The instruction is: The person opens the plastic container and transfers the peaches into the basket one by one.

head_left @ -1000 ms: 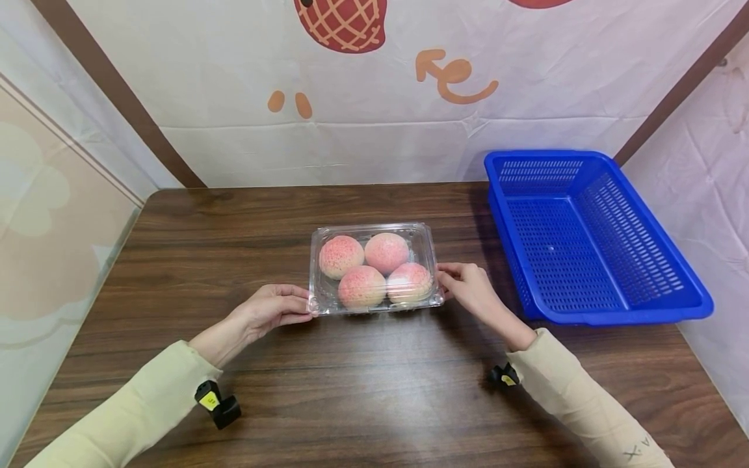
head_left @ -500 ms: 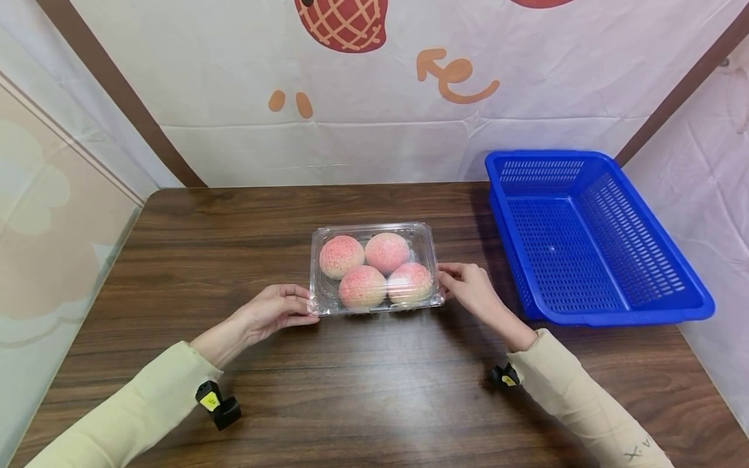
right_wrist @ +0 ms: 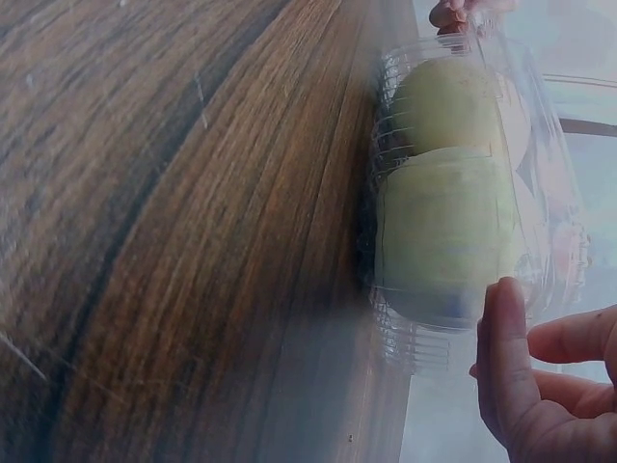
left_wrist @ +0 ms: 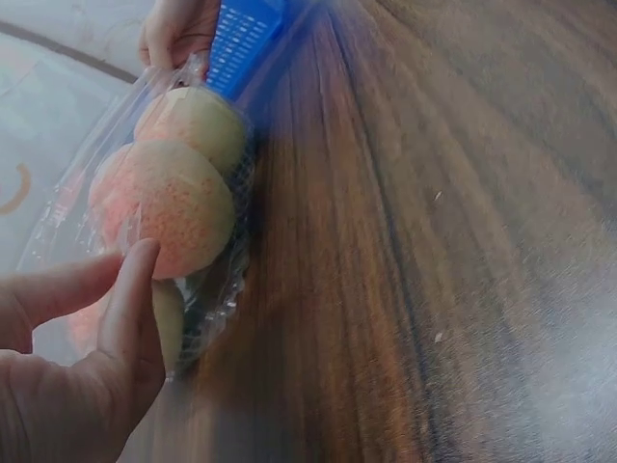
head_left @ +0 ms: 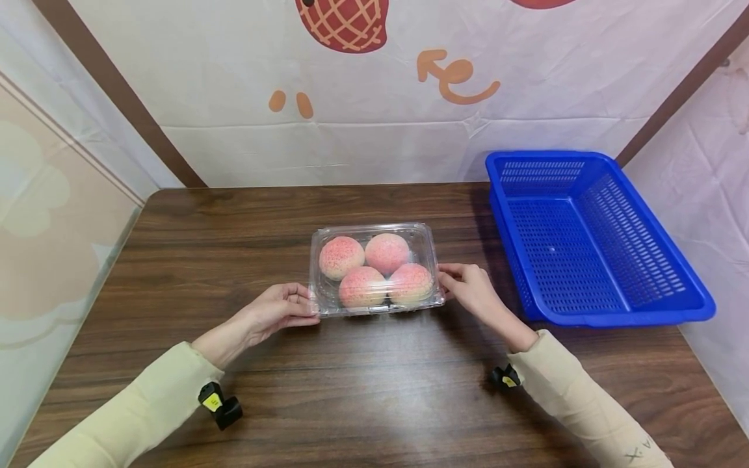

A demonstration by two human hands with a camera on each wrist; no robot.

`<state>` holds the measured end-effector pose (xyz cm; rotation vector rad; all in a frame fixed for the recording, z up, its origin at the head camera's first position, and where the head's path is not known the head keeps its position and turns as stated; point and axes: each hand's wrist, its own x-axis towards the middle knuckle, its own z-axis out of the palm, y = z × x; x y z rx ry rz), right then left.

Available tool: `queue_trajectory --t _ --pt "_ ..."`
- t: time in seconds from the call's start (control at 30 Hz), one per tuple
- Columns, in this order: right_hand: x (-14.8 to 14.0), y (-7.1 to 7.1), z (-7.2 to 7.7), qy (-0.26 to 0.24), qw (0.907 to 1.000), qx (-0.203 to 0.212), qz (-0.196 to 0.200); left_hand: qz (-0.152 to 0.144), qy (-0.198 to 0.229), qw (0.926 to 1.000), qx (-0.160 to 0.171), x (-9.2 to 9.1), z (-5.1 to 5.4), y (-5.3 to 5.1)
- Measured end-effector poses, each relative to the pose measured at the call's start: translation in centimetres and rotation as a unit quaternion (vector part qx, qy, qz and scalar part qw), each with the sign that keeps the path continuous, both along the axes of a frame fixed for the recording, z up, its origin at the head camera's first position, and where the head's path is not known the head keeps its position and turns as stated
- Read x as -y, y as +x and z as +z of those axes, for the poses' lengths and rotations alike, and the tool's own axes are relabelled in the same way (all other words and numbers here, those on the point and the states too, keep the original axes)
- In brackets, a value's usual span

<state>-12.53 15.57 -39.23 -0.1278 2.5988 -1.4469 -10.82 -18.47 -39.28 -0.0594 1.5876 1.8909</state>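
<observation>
Clear box [head_left: 374, 227] of four pink balls [head_left: 363, 286] at the bench [head_left: 374, 403], long axis hand to hand, left hand [head_left: 269, 313] pinching near-left corner, right hand [head_left: 474, 290] pinching right side, nearer the basket [head_left: 626, 318].

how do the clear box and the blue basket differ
The clear box is see-through; the blue basket is opaque, with slotted walls.
The clear box holds four peach-like fruits; the blue basket holds nothing visible.
The clear box is held by the left hand and right hand; the blue basket, clearly larger, is untouched.
Shared: both are roughly rectangular with rounded corners.
</observation>
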Motion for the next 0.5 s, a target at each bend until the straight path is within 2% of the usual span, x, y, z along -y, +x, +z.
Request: queue_trajectory --t 0.2,0.5 --pt "-0.06 0.06 0.18 -0.007 1.0000 0.006 0.003 -0.008 -0.031 0.9995 -0.003 0.04 0.47 -0.08" --pt "-0.12 0.13 0.44 -0.027 0.9993 0.024 0.006 0.004 -0.073 0.9971 -0.024 -0.13 0.63 -0.08"
